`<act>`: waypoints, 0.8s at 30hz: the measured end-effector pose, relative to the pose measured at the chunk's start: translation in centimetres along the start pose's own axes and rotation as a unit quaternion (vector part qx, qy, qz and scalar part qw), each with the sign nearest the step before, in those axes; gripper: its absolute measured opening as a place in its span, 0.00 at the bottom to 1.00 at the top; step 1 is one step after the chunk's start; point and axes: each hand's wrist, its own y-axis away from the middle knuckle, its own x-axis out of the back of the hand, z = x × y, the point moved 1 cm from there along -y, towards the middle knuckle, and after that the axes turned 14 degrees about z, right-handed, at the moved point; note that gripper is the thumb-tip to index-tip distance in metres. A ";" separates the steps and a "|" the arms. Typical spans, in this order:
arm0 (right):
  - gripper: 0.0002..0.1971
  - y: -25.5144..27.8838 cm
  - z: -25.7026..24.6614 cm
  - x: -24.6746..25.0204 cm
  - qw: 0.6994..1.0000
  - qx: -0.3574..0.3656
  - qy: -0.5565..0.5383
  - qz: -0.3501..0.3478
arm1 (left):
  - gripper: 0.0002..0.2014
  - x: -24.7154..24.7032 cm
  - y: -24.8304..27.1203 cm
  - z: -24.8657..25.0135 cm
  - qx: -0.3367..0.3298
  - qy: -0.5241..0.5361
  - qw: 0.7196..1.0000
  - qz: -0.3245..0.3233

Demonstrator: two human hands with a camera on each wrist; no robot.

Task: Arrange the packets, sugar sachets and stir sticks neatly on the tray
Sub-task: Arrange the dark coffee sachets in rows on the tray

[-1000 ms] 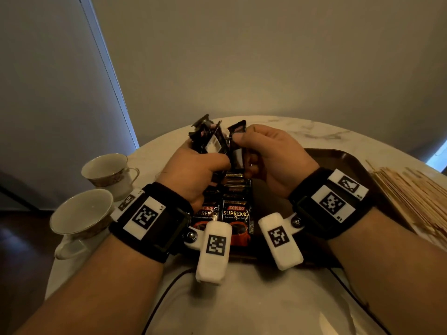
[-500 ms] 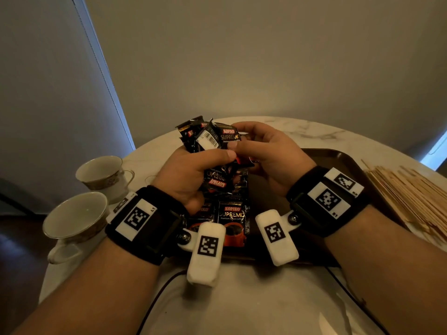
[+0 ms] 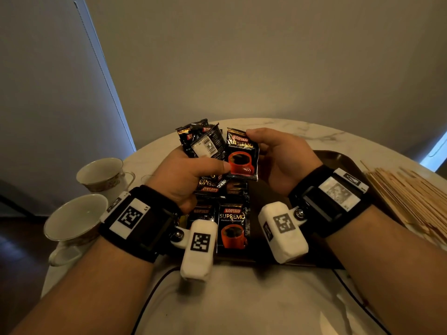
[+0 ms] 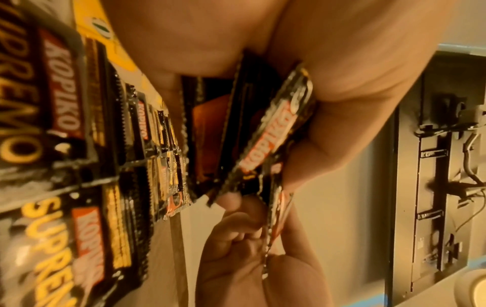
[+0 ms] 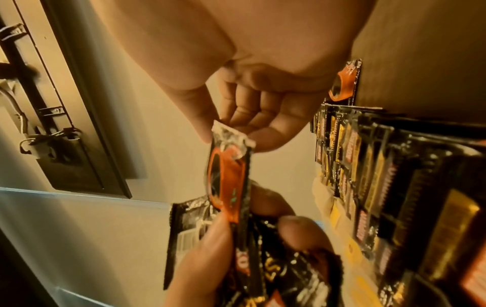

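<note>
My left hand [image 3: 193, 170] grips a bunch of black coffee packets [image 3: 203, 143] above the dark tray [image 3: 338, 160]. Its thumb lies against the lower corner of a single coffee packet [image 3: 242, 155], which stands upright with its printed face towards me. My right hand [image 3: 256, 139] pinches that packet's top corner; in the right wrist view thumb and forefinger close on the single packet [image 5: 228, 172]. More packets [image 3: 232, 226] lie in rows on the tray below both hands. Yellow sachets [image 4: 115, 41] show beyond those rows. Wooden stir sticks [image 3: 411, 197] lie off the tray at the right.
Two white teacups [image 3: 104, 172] [image 3: 75, 218] stand at the round marble table's left edge. A black cable [image 3: 150, 303] runs across the near tabletop. The tray's right half is bare.
Both hands have risen a little. My right hand has drawn one packet out of the bunch and turned its printed face towards me.
</note>
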 end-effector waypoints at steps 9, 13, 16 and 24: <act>0.06 0.5 -0.8 0.6 0.989 0.019 0.111 -0.098 | 0.12 0.6 -0.5 0.2 0.054 0.070 0.994 0.065; 0.04 -0.4 -1.8 1.4 0.995 0.046 0.083 -0.014 | 0.16 0.7 -0.7 0.1 0.072 0.079 0.989 0.102; 0.05 -3.3 -2.3 3.2 0.991 0.028 0.061 0.112 | 0.13 1.1 -1.0 0.1 0.088 0.083 0.985 0.127; 0.06 -8.0 -0.5 5.5 0.938 -0.058 0.292 0.180 | 0.13 1.0 -1.0 0.1 0.060 0.087 0.982 0.158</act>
